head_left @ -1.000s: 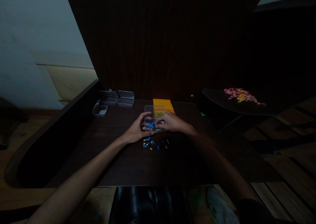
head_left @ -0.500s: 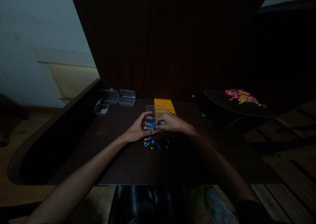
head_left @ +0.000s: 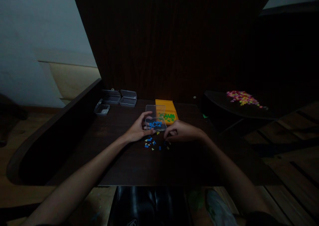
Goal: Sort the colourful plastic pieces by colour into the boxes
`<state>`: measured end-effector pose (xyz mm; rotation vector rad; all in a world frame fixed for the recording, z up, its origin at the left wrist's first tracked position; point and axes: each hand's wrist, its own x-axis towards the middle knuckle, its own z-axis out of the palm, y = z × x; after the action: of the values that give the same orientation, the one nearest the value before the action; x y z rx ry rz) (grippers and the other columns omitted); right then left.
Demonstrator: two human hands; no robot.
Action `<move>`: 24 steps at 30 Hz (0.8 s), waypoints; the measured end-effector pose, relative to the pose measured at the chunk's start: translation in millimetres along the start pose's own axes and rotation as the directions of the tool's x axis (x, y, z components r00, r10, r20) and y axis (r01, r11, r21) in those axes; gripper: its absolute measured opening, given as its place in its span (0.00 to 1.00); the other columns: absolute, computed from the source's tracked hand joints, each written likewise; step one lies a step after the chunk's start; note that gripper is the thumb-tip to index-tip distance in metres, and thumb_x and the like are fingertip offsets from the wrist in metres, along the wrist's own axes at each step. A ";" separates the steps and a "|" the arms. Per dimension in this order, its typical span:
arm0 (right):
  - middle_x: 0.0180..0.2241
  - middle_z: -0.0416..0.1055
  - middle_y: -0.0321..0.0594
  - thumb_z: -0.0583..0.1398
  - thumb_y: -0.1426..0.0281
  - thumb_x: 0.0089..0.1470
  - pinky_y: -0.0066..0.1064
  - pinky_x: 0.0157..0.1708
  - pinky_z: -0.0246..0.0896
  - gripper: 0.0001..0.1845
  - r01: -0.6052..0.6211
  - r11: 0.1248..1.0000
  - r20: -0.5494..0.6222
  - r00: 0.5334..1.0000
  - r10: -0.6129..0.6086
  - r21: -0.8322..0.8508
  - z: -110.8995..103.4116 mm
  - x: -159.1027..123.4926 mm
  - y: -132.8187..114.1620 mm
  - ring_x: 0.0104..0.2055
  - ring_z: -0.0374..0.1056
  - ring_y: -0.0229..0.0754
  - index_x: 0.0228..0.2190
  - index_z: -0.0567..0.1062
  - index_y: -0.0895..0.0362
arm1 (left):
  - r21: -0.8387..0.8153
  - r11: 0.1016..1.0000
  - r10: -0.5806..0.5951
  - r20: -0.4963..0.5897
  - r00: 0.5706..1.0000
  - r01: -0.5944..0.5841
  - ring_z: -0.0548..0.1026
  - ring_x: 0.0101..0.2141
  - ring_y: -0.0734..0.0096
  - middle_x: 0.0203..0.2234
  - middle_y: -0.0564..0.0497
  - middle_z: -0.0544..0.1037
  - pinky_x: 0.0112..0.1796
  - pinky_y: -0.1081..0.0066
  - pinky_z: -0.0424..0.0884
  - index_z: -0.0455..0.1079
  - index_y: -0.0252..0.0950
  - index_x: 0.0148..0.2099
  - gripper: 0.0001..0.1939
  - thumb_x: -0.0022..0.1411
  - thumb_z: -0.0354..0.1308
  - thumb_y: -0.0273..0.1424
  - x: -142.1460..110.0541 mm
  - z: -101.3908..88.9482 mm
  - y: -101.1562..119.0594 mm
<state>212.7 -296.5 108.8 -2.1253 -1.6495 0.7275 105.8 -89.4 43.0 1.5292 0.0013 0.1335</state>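
A dark table fills the lower middle, its near edge low in the frame and a raised side panel bounding it at left; tabletop stretches out beyond both hands. At center, an open clear box holds blue pieces; an orange box behind holds green pieces. The clear box's longer side runs left to right, its lid pointing toward the frame's top. The left hand grips its left end. The right hand curls near loose blue and yellow pieces; whether its grip holds one cannot be told.
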 end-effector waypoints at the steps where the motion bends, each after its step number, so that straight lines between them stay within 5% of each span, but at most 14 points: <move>1: 0.18 0.61 0.29 0.61 0.69 0.53 0.24 0.25 0.48 0.10 -0.005 1.000 0.034 0.999 0.006 -0.030 3.3 -1.8 0.3 0.20 0.54 0.31 0.36 0.80 0.59 | -0.003 1.000 0.002 -0.003 1.000 -0.002 0.69 0.36 0.77 0.49 0.46 0.64 0.37 0.68 0.73 0.59 0.43 0.58 0.41 0.43 0.71 0.26 0.1 0.1 0.0; 8: 0.21 0.63 0.30 0.62 0.71 0.52 0.23 0.26 0.48 0.09 -0.034 0.998 0.018 0.999 0.035 -0.061 25.8 -1.4 13.5 0.22 0.57 0.31 0.36 0.80 0.58 | 0.023 1.000 -0.014 -0.003 1.000 0.014 0.68 0.35 0.77 0.49 0.46 0.63 0.37 0.68 0.72 0.58 0.42 0.58 0.41 0.43 0.70 0.27 -0.1 0.7 1.8; 17: 0.20 0.63 0.30 0.60 0.68 0.54 0.24 0.24 0.48 0.10 -0.128 0.991 -0.036 0.991 0.129 0.024 26.7 -6.7 25.0 0.21 0.54 0.32 0.34 0.79 0.59 | 0.047 0.999 0.006 -0.006 1.000 -0.006 0.68 0.35 0.76 0.49 0.46 0.63 0.36 0.69 0.71 0.58 0.43 0.58 0.40 0.43 0.70 0.28 0.7 -1.8 -2.9; 24: 0.20 0.63 0.31 0.58 0.72 0.53 0.24 0.25 0.49 0.13 -0.066 0.998 -0.062 0.996 0.066 0.010 33.8 -4.2 29.2 0.21 0.56 0.32 0.38 0.80 0.59 | 0.053 0.999 -0.006 -0.004 1.000 0.006 0.68 0.36 0.76 0.49 0.46 0.63 0.36 0.68 0.71 0.58 0.43 0.58 0.41 0.43 0.70 0.28 0.5 -2.0 -1.0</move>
<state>214.8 -309.3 65.9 -2.1835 -1.5485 0.6783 106.2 -87.3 42.0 1.5819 0.0122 0.1325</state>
